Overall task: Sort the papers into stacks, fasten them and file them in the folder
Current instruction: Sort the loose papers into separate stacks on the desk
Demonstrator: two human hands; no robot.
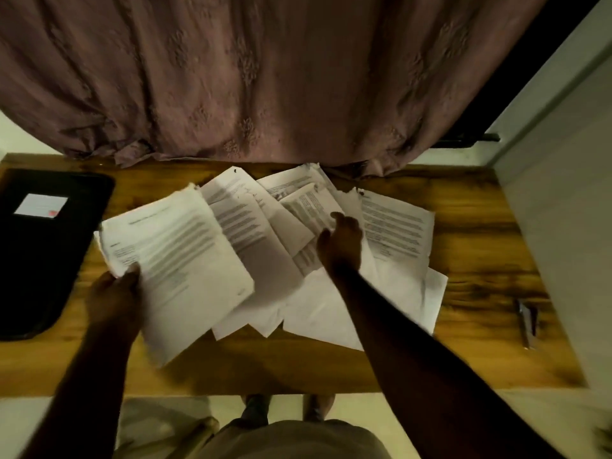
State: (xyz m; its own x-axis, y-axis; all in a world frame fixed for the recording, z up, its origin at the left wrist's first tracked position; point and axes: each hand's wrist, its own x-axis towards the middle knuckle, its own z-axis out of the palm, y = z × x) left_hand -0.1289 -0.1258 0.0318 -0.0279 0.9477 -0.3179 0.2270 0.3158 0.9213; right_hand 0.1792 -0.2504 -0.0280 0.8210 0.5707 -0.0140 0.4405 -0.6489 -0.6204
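Wooden bench (463, 226) carries loose papers (397, 233) under the right hand (341, 243); its blurred fingers touch a sheet, grip unclear. Fingers of the left hand (112, 299) pinch a paper stack (178, 260), with the black folder (43, 253) just left of them.

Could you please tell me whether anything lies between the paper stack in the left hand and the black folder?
Nothing visible does. The left hand holds the paper stack just right of the black folder, and only bare wooden table shows between them. The folder appears closed, though.
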